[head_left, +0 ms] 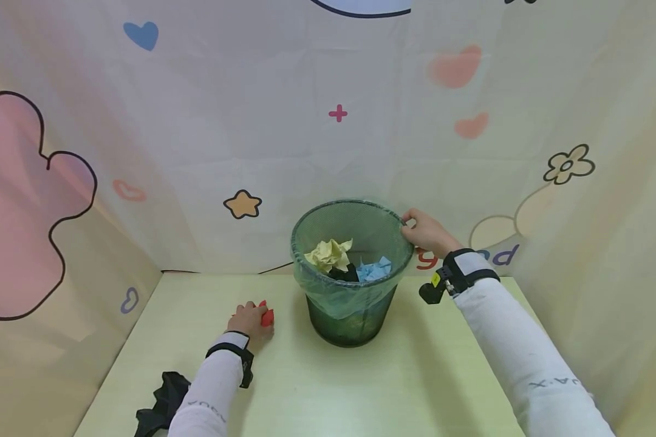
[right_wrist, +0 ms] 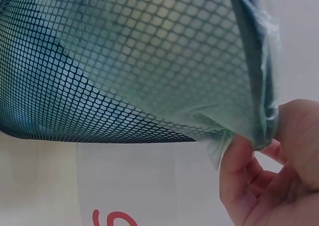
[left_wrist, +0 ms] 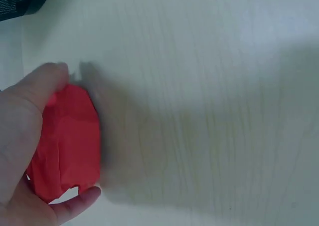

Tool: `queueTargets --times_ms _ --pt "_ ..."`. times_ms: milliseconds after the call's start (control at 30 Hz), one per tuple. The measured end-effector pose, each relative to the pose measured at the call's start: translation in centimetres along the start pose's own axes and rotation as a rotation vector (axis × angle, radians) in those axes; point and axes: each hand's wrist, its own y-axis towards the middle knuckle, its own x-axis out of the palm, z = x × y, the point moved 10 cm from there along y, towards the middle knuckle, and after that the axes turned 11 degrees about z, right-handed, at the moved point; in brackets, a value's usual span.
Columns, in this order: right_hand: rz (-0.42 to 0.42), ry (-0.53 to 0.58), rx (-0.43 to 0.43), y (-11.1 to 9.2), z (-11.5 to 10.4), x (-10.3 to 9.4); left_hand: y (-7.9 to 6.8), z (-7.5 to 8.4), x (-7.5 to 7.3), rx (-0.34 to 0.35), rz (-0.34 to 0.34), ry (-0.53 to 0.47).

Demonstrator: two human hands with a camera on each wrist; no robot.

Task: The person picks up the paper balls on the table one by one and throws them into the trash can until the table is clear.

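Observation:
My left hand (head_left: 251, 319) grips a crumpled ball of red paper (left_wrist: 72, 141) low over the table, left of the bin. In the left wrist view the thumb and fingers curl round the paper's sides. My right hand (head_left: 430, 233) pinches the right rim of a dark mesh trash bin (head_left: 345, 328), thumb and fingers on either side. A thin green bag (right_wrist: 199, 86) lines the bin and folds over its rim. Inside lie crumpled yellow paper (head_left: 329, 255), blue paper (head_left: 374, 269) and a black piece (head_left: 344, 273).
A crumpled black piece (head_left: 164, 403) lies at the table's front left, beside my left sleeve. The pale wooden table (head_left: 350, 388) ends at a printed curtain (head_left: 284, 139) close behind the bin. Curtains also hang on both sides.

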Motion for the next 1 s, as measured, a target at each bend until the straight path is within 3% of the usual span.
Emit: queueTargets --times_ms 367,733,867,1000 --pt "-0.01 -0.026 -0.013 0.0 -0.2 0.1 -0.3 0.3 -0.1 0.054 -0.063 -0.014" --pt "-0.044 -0.025 0.005 0.1 -0.2 0.2 0.2 1.1 -1.0 0.108 -0.043 -0.062" --pt "-0.055 -0.038 0.001 0.0 -0.4 0.2 1.0 1.7 -1.8 0.149 -0.009 -0.069" --pt "-0.059 -0.056 -0.004 0.0 -0.5 0.1 1.7 2.4 -3.6 0.184 0.031 -0.079"
